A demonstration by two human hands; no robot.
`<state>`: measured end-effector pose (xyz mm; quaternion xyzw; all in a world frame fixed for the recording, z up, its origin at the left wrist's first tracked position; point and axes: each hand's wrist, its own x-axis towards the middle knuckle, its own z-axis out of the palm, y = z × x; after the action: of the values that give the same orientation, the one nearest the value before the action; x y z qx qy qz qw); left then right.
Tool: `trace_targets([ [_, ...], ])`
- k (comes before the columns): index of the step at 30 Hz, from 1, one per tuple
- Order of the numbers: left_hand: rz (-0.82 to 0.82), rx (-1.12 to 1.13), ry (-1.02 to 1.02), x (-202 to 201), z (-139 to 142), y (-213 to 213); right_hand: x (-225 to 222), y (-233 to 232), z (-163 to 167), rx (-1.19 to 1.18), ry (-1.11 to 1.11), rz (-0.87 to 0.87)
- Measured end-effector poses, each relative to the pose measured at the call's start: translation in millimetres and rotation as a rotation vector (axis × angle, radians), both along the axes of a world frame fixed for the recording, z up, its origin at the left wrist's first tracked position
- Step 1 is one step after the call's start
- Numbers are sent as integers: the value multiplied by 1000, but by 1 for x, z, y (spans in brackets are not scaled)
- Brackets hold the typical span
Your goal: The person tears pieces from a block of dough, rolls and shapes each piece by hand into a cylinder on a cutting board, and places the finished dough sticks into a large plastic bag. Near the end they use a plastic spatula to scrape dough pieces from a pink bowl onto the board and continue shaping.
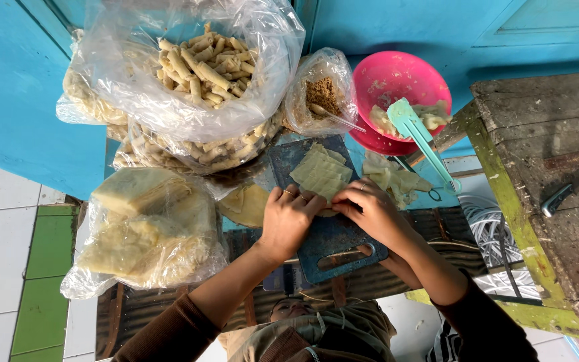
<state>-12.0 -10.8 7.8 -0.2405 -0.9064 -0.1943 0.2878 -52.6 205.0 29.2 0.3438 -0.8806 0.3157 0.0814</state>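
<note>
Wrappers (321, 173), pale square sheets in a small stack, lie on a blue cutting board (326, 234), and both hands work at the stack's near edge. Left hand (288, 218) rests with fingers curled down on the sheets, a ring on one finger; right hand (368, 209) meets it from the other side, its fingertips pinching at the same edge, so the two hands are close together and touching the wrappers, though whether they fold or roll something between them cannot be told. Just beside the board lies a second loose heap of sheets (397, 179). Beyond it a pink bowl (400, 80) holds pale pieces and a light green utensil (418, 134). Next to the bowl stands a small clear bag of brown filling (321, 94) with a spoon in it. A big plastic bag of rolled pieces (199, 64) sits further along, and another bag of stacked sheets (143, 231) lies near the left arm. A worn wooden surface (544, 134) stands at the right.
</note>
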Motion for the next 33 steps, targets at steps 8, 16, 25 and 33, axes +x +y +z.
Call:
trace_targets([
  [8, -19, 59, 14, 0, 3, 1, 4, 11, 7, -15, -230, -36],
  [16, -21, 101, -30, 0, 2, 2, 8, 13, 12, -74, -251, -102],
  [25, -3, 93, -34, 2, 5, 3, 6, 13, -6, -129, -370, -151],
  [33, 27, 89, -65, 3, 8, 5, 7, 18, -1, -143, -463, -173],
])
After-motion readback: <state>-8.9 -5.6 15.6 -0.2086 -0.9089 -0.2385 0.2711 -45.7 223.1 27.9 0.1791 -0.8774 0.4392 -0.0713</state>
